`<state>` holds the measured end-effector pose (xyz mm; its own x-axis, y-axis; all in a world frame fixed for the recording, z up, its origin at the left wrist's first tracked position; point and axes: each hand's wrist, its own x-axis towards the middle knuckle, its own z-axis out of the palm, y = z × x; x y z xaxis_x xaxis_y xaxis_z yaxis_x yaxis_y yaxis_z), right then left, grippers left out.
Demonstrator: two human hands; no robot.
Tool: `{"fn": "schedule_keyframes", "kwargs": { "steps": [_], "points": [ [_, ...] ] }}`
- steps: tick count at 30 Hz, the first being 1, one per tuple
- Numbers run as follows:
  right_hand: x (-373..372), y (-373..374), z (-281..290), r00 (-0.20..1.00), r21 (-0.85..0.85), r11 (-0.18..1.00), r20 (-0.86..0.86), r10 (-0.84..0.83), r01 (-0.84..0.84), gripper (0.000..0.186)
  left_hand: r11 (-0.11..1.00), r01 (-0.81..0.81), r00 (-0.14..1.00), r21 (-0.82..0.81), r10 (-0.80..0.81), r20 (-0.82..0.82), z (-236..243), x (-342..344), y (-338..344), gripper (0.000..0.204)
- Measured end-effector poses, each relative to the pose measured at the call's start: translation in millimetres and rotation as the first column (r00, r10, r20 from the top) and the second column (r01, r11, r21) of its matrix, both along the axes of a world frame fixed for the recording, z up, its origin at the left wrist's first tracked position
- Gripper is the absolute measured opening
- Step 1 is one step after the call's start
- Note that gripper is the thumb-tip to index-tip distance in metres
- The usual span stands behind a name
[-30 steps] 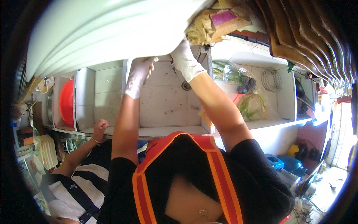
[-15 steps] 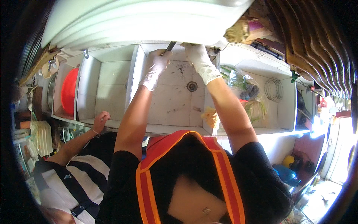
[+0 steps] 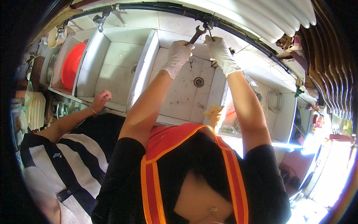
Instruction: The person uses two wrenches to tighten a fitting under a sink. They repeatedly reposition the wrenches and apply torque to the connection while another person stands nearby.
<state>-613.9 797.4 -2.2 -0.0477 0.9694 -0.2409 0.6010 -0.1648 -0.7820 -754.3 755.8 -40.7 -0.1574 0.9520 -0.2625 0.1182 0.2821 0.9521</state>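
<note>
My left hand point(image 3: 179, 54), in a white glove, is closed around an open-end wrench point(image 3: 196, 36). The wrench's jaw points up, close to a fitting point(image 3: 207, 24) on the black pipe point(image 3: 238, 33) along the tiled wall. My right hand point(image 3: 219, 50), also gloved, is closed on a thin metal rod-like tool point(image 3: 210, 34) whose tip reaches the same fitting; its kind is hard to make out. Both arms stretch over a white-tiled sink basin point(image 3: 179, 100) with a round drain point(image 3: 198, 82).
Left of me stands another person, one hand point(image 3: 101, 100) at the sink's front edge. A red basin point(image 3: 73, 66) and metal taps point(image 3: 100, 21) are farther left. A yellow sponge-like piece point(image 3: 214, 113) lies on the divider, and coiled wire point(image 3: 275, 100) in the right basin.
The view has shifted, so the black pipe and its fitting now show behind the white panels. The wrench head and the thin tool have come into sight.
</note>
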Motion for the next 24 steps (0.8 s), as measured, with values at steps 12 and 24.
{"fn": "schedule_keyframes", "kwargs": {
  "steps": [12, 24],
  "points": [
    [-7.0, -7.9, -5.4, 0.951, -0.148, 0.976, -0.244, -0.19, 0.158, 0.028, 0.995, 0.021, 0.996, 0.098, -0.013, -0.084, -14.5, 5.2, 7.1, 0.017],
    [-1.2, -1.2, -18.2, 0.956, -0.026, 1.0, -0.293, -0.001, -0.007, 0.03, 0.897, 0.285, 0.872, -0.338, -0.096, 0.48, 24.5, -23.7, 24.3, 0.02]
  ]
}}
